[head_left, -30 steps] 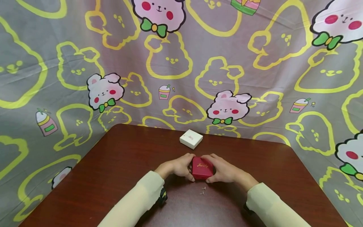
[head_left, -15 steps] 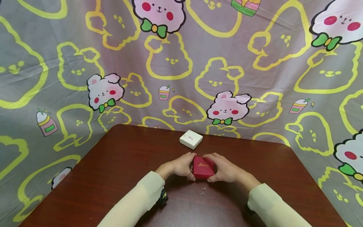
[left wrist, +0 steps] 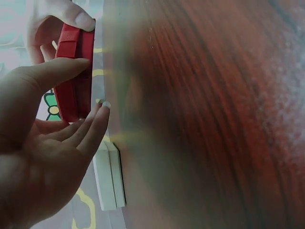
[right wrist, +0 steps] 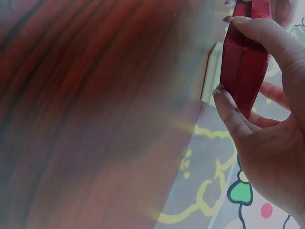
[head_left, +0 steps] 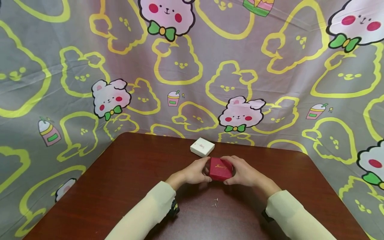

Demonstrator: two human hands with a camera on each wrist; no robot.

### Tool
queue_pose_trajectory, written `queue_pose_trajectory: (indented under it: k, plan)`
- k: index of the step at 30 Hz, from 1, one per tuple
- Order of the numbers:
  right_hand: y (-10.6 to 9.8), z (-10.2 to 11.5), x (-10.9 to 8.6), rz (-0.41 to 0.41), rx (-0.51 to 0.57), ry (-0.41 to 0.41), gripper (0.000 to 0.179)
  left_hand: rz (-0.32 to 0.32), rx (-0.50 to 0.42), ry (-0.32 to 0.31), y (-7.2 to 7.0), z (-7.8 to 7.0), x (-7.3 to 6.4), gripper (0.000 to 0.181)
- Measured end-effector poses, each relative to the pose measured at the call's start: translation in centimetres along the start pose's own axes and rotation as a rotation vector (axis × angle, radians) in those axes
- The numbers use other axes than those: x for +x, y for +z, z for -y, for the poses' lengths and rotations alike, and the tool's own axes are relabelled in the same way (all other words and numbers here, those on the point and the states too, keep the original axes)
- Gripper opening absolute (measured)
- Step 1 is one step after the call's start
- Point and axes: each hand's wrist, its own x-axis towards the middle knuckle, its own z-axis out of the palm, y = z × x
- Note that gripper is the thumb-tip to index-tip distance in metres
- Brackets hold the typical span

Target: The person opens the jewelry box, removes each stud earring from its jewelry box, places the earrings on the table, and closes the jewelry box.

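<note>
Between both hands is a small red jewelry box (head_left: 220, 168) with gold lettering on its lid, raised off the table. My left hand (head_left: 196, 172) grips its left side, thumb on the near face and fingers behind. On the right side my right hand (head_left: 244, 171) grips it the same way, as the right wrist view shows with the red box (right wrist: 243, 67) between thumb and fingers. A ribbon-like band crosses the box's near side in the left wrist view. The lid is on, so the inside is hidden. Two tiny stud-like earrings (head_left: 215, 202) lie on the table nearer the body.
A white box (head_left: 202, 147) with small print on its lid stands near the back edge of the dark wooden table (head_left: 144, 160). Behind the table hangs a patterned cloth (head_left: 186, 66) with cartoon bunnies.
Both hands have lifted the red box off the table and carried it a little to the right and away from the body. The white box and the small studs stay put.
</note>
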Motion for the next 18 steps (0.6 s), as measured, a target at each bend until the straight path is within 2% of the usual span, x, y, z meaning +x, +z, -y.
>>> queue_pose_trajectory:
  k: [5, 8, 13, 18]
  plan:
    - [-0.9, -0.7, 0.0, -0.023, 0.013, 0.034, 0.091, -0.030, 0.069, 0.030, -0.2, -0.1, 0.1, 0.073]
    - [-1.4, -1.2, 0.0, -0.057, -0.014, 0.022, 0.090, -0.030, 0.093, 0.050, -0.3, 0.0, 0.2, 0.065]
    - [-2.3, -2.0, 0.0, -0.110, -0.047, 0.012, 0.089, -0.020, 0.048, 0.102, -0.6, 0.1, 0.3, 0.051]
    - [-3.1, -2.8, -0.1, -0.124, -0.056, 0.039, 0.088, -0.044, 0.019, 0.113, -1.3, 0.4, 0.3, 0.044]
